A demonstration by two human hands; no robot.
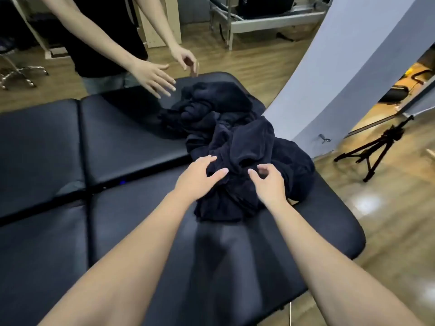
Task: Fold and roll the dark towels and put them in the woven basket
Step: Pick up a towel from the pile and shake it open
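Observation:
A crumpled heap of dark navy towels [240, 140] lies on the right part of a black padded table [131, 142]. My left hand [200, 178] rests on the near left side of the heap, fingers spread and fairly straight. My right hand [268, 182] is at the near right side of the heap, fingers loosely curled over the cloth; whether it grips a fold is unclear. No woven basket is in view.
Another person in a black shirt stands across the table, one hand [155, 77] open above the far pad, the other hand [187, 60] near the far edge. A black tripod [374, 149] stands on the wooden floor at right, beside a grey backdrop [348, 67].

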